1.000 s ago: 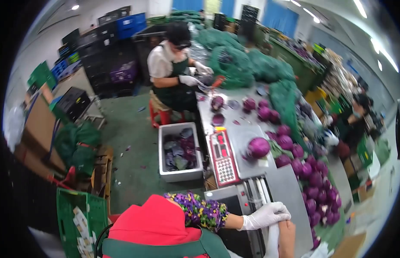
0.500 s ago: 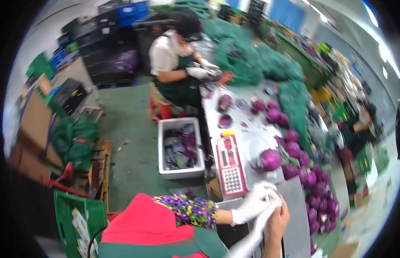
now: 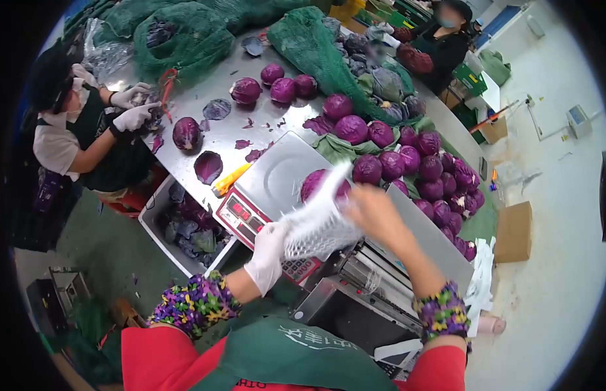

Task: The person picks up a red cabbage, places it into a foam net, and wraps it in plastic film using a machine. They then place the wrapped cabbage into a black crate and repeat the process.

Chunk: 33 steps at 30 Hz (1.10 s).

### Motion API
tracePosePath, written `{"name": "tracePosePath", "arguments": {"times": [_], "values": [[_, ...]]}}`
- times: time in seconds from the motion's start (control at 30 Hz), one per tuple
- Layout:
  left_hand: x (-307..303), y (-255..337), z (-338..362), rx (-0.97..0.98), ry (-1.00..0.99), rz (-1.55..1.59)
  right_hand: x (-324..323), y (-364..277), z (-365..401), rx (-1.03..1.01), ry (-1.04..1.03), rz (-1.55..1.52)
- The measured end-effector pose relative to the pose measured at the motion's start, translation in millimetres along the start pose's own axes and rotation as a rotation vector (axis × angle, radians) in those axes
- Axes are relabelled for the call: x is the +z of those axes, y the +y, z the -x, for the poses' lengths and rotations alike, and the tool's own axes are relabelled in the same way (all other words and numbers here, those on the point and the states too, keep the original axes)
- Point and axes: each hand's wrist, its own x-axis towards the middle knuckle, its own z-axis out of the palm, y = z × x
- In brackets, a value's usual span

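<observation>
My left hand [image 3: 267, 254], in a white glove, grips a white mesh sleeve [image 3: 322, 234] by its left side, just over the scale's keypad. The sleeve's upper part is smeared by motion. Against its right side is my right hand [image 3: 375, 215], bare and blurred, its fingers too smeared to make out. Behind the sleeve, a purple cabbage [image 3: 312, 185] rests on the metal pan of the weighing scale [image 3: 270, 169] and is partly covered. The scale's red-framed display [image 3: 239, 208] is lit.
Many purple cabbages [image 3: 381, 166] are heaped at the right. A yellow-handled tool [image 3: 231, 179] lies beside the scale. A white bin [image 3: 161, 233] holds trimmed leaves. One co-worker [image 3: 81, 137] handles a cabbage at left; another [image 3: 440, 52] stands at the far side. A wrapping machine [image 3: 355, 306] is below my hands.
My view has swung to the right. My hands, close together before at the table edge, are now apart with the mesh sleeve between them over the scale.
</observation>
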Motion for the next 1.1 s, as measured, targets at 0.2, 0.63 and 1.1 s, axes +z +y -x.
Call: {"name": "tracePosePath", "arguments": {"times": [0.2, 0.63, 1.1], "values": [[48, 11, -45, -0.265, -0.257, 0.397, 54, 64, -107, 0.660, -0.348, -0.446], [51, 35, 114, -0.185, -0.418, 0.196, 13, -82, 135, 0.401, 0.250, -1.055], [114, -139, 181, -0.256, -0.509, -0.182, 1, -59, 368, 0.400, 0.493, -1.227]]}}
